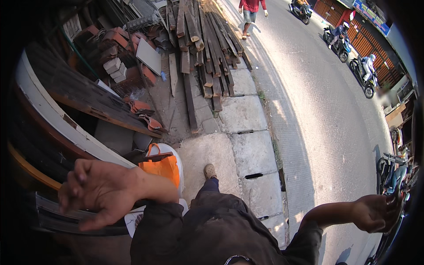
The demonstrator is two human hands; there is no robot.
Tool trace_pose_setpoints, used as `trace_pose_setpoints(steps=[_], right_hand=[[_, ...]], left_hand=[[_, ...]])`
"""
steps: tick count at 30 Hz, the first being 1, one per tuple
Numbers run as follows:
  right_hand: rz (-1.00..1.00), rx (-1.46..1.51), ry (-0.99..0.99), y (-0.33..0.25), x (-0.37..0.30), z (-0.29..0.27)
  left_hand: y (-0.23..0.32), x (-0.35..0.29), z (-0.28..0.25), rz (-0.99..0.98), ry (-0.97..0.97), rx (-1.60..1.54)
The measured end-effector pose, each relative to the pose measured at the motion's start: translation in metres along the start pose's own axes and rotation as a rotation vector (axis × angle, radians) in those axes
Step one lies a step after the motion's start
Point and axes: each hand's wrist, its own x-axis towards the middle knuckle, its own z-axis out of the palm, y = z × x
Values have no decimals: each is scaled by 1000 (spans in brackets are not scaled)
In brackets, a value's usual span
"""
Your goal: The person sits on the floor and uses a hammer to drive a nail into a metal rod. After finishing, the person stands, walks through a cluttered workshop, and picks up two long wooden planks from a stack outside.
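My left hand is raised at the lower left, its fingers bent but apart, holding nothing. Just past its wrist, an orange cloth bag rests on a round white surface. My right hand is held out at the lower right, over the road side. Its fingers curl loosely, with no object visible in them; the fingertips are dim against the picture's rim. Neither hand visibly touches anything.
Long wooden beams are piled ahead beside the concrete slab walkway. Roof tiles and bricks lie at left. On the road, a person in red walks and several motorbikes stand or pass at right.
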Motion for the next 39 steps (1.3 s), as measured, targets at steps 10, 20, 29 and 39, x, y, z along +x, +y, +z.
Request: trace_pose_setpoints(steps=[10, 20, 29, 39], right_hand=[[1863, -537, -2017, -101, -600, -157], [1913, -380, -1546, 90, -634, -11], [1632, 28, -1148, 189, -590, 222], [1400, -57, -2137, 123, -681, 206]], left_hand=[[97, -376, -322, -2368, -907, 898], [-27, -391, -480, -2012, -268, 1274], [-65, -422, -423, -2054, -316, 1327], [-31, -474, -425, -2157, -306, 1618]])
